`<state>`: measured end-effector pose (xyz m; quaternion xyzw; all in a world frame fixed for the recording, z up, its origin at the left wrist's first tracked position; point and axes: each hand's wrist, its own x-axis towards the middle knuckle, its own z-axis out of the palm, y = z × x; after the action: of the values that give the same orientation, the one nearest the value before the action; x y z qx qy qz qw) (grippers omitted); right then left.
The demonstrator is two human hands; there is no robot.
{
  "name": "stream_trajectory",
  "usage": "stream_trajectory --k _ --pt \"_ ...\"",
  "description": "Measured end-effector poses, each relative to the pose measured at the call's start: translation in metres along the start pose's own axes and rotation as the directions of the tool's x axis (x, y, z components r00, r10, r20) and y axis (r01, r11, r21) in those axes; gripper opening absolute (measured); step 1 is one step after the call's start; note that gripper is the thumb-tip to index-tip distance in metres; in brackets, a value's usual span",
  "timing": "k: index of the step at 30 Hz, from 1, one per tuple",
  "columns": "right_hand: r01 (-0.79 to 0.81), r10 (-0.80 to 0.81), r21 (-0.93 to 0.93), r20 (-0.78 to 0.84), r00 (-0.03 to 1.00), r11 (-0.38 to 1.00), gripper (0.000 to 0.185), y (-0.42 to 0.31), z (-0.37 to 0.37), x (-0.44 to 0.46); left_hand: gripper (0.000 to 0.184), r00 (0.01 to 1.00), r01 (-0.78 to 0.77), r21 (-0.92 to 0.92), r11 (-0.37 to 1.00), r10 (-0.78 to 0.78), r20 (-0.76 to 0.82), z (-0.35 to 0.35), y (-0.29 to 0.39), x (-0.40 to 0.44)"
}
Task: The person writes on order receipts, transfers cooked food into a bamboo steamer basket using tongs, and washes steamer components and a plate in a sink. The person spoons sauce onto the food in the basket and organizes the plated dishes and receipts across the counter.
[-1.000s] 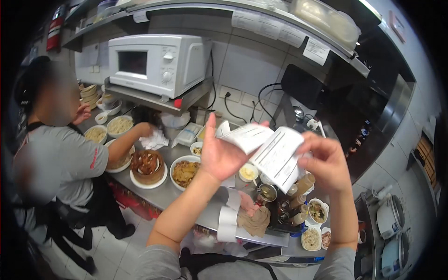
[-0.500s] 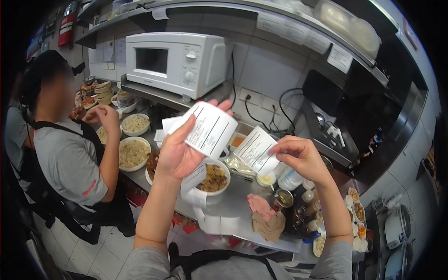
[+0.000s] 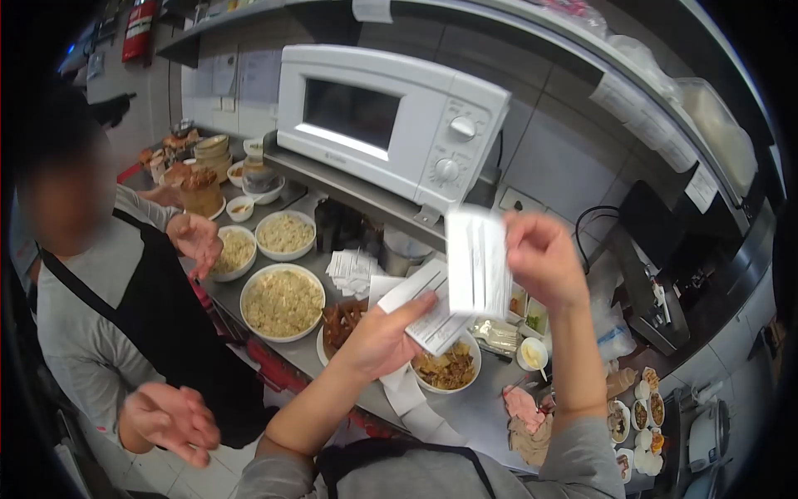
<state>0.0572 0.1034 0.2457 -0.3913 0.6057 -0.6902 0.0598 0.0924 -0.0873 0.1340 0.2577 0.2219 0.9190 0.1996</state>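
Observation:
Printed receipts [image 3: 436, 331] are pinched under the thumb of my left hand [image 3: 384, 341], in front of the counter. A long paper strip [image 3: 407, 395] hangs down below that hand. My right hand [image 3: 544, 256], closed by fingers and thumb, grips the edge of a printed slip [image 3: 475, 262], which is blurred by motion and overlaps the receipts in view. Beneath the papers sits a white bowl of browned food [image 3: 449, 370], partly covered. More crumpled receipts [image 3: 353, 273] lie behind my left hand.
A co-worker [image 3: 125, 274] stands at left with both hands spread open. White bowls of rice-like food [image 3: 283, 303] line the counter. A microwave [image 3: 357, 108] rests on a raised shelf behind. Crumpled pink and brown cloths [image 3: 528, 424] and small dishes [image 3: 640, 414] are at right.
My right hand has risen with its slip and swung left towards the other receipts. My left hand has tilted and lowered. The view has shifted left, and the co-worker has turned with hands spread.

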Motion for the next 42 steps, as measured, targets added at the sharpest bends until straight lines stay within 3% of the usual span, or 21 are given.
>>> stream_trajectory --k 2,5,7,10,11,14,16,18,22,24,27,29,31,32,33,34,35,38,40,42 --pt "-0.117 0.084 -0.227 -0.152 0.985 0.967 0.016 0.021 0.02 -0.02 0.039 1.0 -0.013 0.001 1.0 0.013 0.002 -0.012 0.003 0.004" --pt "-0.088 0.021 -0.337 -0.197 0.98 0.937 0.019 0.052 0.013 -0.036 0.04 1.0 -0.004 0.133 0.991 0.003 0.006 -0.017 -0.003 0.007" --pt "-0.107 0.036 -0.295 -0.237 0.971 0.949 0.021 0.049 0.016 -0.042 0.042 1.0 -0.015 0.274 0.962 0.014 0.006 -0.019 -0.016 0.011" --pt "-0.107 0.047 -0.24 -0.243 0.969 0.965 0.023 0.049 0.008 -0.051 0.045 0.985 0.169 0.047 0.985 -0.17 0.032 -0.045 -0.046 0.001" --pt "-0.14 0.096 -0.17 -0.245 0.965 0.975 0.023 0.047 0.006 -0.054 0.054 0.977 0.206 -0.132 0.97 -0.196 0.086 -0.044 -0.056 -0.007" --pt "-0.201 0.226 0.134 -0.204 0.952 0.97 0.02 0.058 -0.007 -0.072 0.063 0.955 0.221 -0.519 0.826 -0.076 0.286 -0.06 -0.112 -0.027" --pt "-0.193 0.29 0.4 -0.198 0.936 0.896 0.018 0.065 0.003 -0.078 0.061 0.977 0.093 -0.508 0.857 0.021 0.214 -0.062 -0.139 -0.03" --pt "-0.184 0.324 0.525 -0.186 0.928 0.831 0.018 0.078 0.012 -0.083 0.057 0.987 -0.057 -0.526 0.849 0.126 0.096 -0.074 -0.161 -0.031" --pt "-0.255 0.422 0.581 -0.17 0.891 0.773 0.021 0.097 0.017 -0.102 0.049 0.962 -0.269 -0.611 0.745 0.241 -0.13 -0.08 -0.15 -0.04" --pt "-0.301 0.456 0.539 -0.179 0.872 0.787 0.022 0.106 0.006 -0.117 0.045 0.929 -0.361 -0.463 0.81 0.269 -0.254 -0.078 -0.138 -0.044" --pt "-0.339 0.454 0.368 -0.293 0.842 0.866 0.026 0.12 -0.02 -0.152 0.04 0.841 -0.473 -0.334 0.815 0.305 -0.447 -0.083 -0.128 -0.049" --pt "-0.37 0.349 0.035 -0.424 0.836 0.928 0.028 0.126 -0.039 -0.178 0.042 0.799 -0.443 -0.119 0.888 0.331 -0.501 -0.077 -0.118 -0.053" --pt "-0.538 0.413 -0.113 -0.517 0.75 0.835 0.032 0.156 -0.087 -0.228 0.04 0.75 -0.407 0.042 0.912 0.36 -0.555 -0.065 -0.109 -0.054" --pt "-0.616 0.429 -0.178 -0.571 0.7 0.767 0.035 0.165 -0.101 -0.245 0.04 0.752 -0.372 0.142 0.917 0.387 -0.534 -0.065 -0.108 -0.055" --pt "-0.637 0.339 -0.513 -0.56 0.756 0.575 0.04 0.162 -0.1 -0.25 0.039 0.759 -0.33 0.238 0.913 0.407 -0.509 -0.065 -0.107 -0.056" --pt "-0.576 0.263 -0.765 -0.514 0.816 0.29 0.046 0.159 -0.1 -0.254 0.038 0.77 -0.284 0.33 0.9 0.419 -0.482 -0.065 -0.108 -0.057" --pt "-0.467 0.164 -0.883 -0.453 0.876 0.053 0.054 0.158 -0.098 -0.255 0.037 0.766 -0.251 0.405 0.879 0.436 -0.472 -0.062 -0.108 -0.056" --pt "-0.283 0.091 -0.805 -0.277 0.957 0.521 0.049 0.141 -0.074 -0.189 0.037 0.772 -0.175 0.575 0.799 0.474 -0.424 -0.051 -0.111 -0.051" --pt "-0.356 0.324 -0.379 -0.147 0.935 0.854 0.041 0.114 -0.029 -0.136 0.039 0.783 -0.169 0.632 0.756 0.492 -0.38 -0.045 -0.116 -0.048" --pt "-0.425 0.434 -0.275 -0.031 0.9 0.862 0.028 0.111 -0.002 -0.101 0.045 0.825 -0.132 0.685 0.717 0.462 -0.324 -0.05 -0.121 -0.048"
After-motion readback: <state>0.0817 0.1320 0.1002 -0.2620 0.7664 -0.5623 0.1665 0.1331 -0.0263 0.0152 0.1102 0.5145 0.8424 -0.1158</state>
